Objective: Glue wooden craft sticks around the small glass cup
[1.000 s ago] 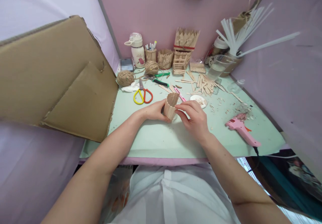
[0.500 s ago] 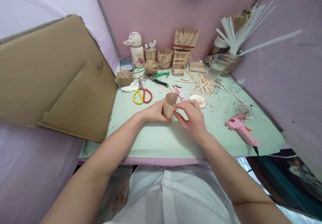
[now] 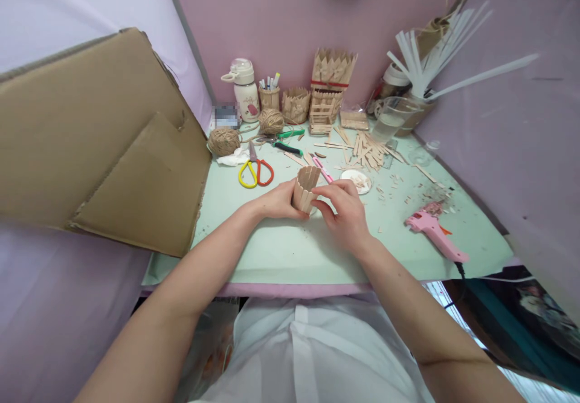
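Observation:
A small cup made of wooden craft sticks (image 3: 304, 199) stands slightly tilted in the middle of the table, its open top facing up. My left hand (image 3: 280, 201) is wrapped round its left side, with the thumb low at the front. From the right, my right hand (image 3: 348, 212) pinches the cup's outer side near the rim with thumb and index finger. The stick under those fingertips is partly hidden. Behind the cup lies a pink craft knife (image 3: 322, 169), and a small white dish with wood scraps (image 3: 361, 181) is just beyond my right hand.
Scissors (image 3: 256, 173) and green-handled pliers (image 3: 287, 148) lie behind my left hand. Loose craft sticks (image 3: 369, 151) are heaped at the back right. A pink glue gun (image 3: 434, 232) rests at the right. Cardboard (image 3: 136, 167) rises at the left; twine balls (image 3: 224, 142) sit behind.
Both hands keep their hold on the cup with hardly any movement. The whole view has shifted very slightly.

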Demonstrator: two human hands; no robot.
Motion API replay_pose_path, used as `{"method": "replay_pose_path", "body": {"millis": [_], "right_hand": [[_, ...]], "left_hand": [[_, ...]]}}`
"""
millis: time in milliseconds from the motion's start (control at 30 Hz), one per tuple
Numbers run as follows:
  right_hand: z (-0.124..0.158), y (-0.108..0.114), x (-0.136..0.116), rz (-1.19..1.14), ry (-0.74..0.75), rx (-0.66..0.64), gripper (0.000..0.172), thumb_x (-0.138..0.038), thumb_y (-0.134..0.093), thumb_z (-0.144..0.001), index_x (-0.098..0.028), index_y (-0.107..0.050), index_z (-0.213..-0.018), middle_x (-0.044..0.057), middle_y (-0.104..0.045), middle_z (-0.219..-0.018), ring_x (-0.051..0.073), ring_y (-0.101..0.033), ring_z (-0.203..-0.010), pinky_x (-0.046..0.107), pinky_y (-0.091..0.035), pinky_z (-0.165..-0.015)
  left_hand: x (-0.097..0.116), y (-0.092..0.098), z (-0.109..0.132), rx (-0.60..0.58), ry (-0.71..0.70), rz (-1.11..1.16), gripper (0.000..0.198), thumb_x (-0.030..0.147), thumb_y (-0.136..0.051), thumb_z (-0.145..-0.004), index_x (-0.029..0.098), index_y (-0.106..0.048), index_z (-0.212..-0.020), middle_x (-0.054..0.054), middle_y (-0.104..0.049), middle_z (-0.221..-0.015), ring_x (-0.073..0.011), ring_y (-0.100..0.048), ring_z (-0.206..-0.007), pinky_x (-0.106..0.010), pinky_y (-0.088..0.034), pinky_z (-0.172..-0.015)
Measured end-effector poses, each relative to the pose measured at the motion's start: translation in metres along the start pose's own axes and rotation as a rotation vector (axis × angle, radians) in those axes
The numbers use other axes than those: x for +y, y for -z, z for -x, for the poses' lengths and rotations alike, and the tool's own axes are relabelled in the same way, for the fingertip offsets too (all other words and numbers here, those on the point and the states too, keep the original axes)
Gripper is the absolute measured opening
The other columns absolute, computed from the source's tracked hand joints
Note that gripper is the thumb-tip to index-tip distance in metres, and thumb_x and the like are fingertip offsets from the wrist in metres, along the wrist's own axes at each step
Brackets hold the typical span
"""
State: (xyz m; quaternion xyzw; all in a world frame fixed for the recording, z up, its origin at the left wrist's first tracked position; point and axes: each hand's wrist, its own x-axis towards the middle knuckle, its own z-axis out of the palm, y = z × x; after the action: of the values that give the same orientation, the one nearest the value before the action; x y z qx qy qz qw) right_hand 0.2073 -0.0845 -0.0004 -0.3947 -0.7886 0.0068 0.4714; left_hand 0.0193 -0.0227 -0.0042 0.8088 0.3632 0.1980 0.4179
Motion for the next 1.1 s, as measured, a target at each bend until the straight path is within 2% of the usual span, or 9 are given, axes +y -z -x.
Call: {"method": "replay_pose_path", "body": {"millis": [333,433,500,567,667,733,933,1100], "right_hand": [[0.004,-0.005,0.002,0.059,0.042,0.05,0.019,-0.017,-0.056,-0.091,-0.029,-0.062,-0.105,0.004,-0.071,-0.084,0.024,-0.058,-0.086,0.041,-0.049,-0.075],[0.005,-0.003,0.002,0.039,0.045,0.046,0.025,-0.018,-0.057,-0.091,-0.029,-0.058,-0.113,0.006,-0.07,-0.095,0.025,-0.058,-0.094,0.042,-0.05,-0.079],[0.006,-0.001,0.002,-0.002,0.0,0.056,0.037,-0.025,-0.061,-0.089,-0.029,-0.053,-0.124,0.01,-0.064,-0.114,0.027,-0.056,-0.104,0.042,-0.051,-0.078],[0.007,0.001,0.005,-0.073,-0.082,0.056,0.056,-0.035,-0.067,-0.084,-0.028,-0.044,-0.135,0.015,-0.053,-0.129,0.029,-0.054,-0.112,0.042,-0.053,-0.075],[0.01,0.0,0.011,-0.161,-0.199,-0.027,0.08,-0.043,-0.073,-0.077,-0.027,-0.033,-0.143,0.017,-0.044,-0.138,0.03,-0.052,-0.117,0.044,-0.053,-0.081],[0.013,-0.003,0.014,-0.19,-0.261,-0.106,0.088,-0.043,-0.076,-0.075,-0.025,-0.028,-0.146,0.019,-0.043,-0.141,0.031,-0.05,-0.122,0.047,-0.051,-0.088],[0.012,-0.011,0.012,-0.27,-0.416,-0.228,0.091,-0.036,-0.077,-0.074,-0.02,-0.027,-0.148,0.019,-0.047,-0.144,0.032,-0.048,-0.129,0.049,-0.044,-0.099],[0.008,-0.011,0.009,-0.271,-0.441,-0.243,0.086,-0.028,-0.075,-0.073,-0.024,-0.031,-0.147,0.013,-0.053,-0.14,0.029,-0.053,-0.125,0.046,-0.043,-0.101]], "left_hand": [[-0.003,-0.002,-0.002,0.007,-0.019,-0.028,0.052,0.03,-0.074,-0.06,0.015,-0.056,-0.107,-0.002,-0.064,-0.1,-0.0222,-0.06,-0.096,-0.03,-0.048,-0.08],[-0.001,-0.001,-0.001,0.007,-0.019,-0.006,0.055,0.028,-0.074,-0.061,0.014,-0.056,-0.111,-0.003,-0.065,-0.103,-0.0215,-0.06,-0.095,-0.029,-0.048,-0.078],[0.001,0.0,0.0,-0.002,-0.018,0.016,0.058,0.028,-0.074,-0.061,0.014,-0.055,-0.114,-0.005,-0.065,-0.107,-0.0223,-0.061,-0.097,-0.03,-0.049,-0.08],[0.003,0.0,0.0,-0.01,-0.029,0.039,0.062,0.029,-0.075,-0.061,0.015,-0.054,-0.118,-0.007,-0.064,-0.115,-0.0242,-0.06,-0.104,-0.032,-0.049,-0.085],[0.001,0.001,0.0,-0.017,-0.074,0.075,0.069,0.031,-0.078,-0.061,0.016,-0.053,-0.124,-0.01,-0.061,-0.125,-0.0273,-0.058,-0.115,-0.037,-0.046,-0.095],[-0.002,0.001,-0.001,-0.029,-0.099,0.093,0.075,0.034,-0.08,-0.06,0.016,-0.051,-0.127,-0.012,-0.059,-0.129,-0.0287,-0.056,-0.119,-0.039,-0.045,-0.099],[-0.007,-0.001,-0.005,-0.034,-0.182,0.136,0.086,0.036,-0.085,-0.057,0.017,-0.048,-0.132,-0.014,-0.054,-0.137,-0.0306,-0.051,-0.128,-0.042,-0.039,-0.107],[-0.002,-0.003,-0.005,-0.021,-0.236,0.17,0.076,0.035,-0.083,-0.062,0.017,-0.051,-0.128,-0.014,-0.06,-0.13,-0.0308,-0.056,-0.122,-0.043,-0.042,-0.104]]}}
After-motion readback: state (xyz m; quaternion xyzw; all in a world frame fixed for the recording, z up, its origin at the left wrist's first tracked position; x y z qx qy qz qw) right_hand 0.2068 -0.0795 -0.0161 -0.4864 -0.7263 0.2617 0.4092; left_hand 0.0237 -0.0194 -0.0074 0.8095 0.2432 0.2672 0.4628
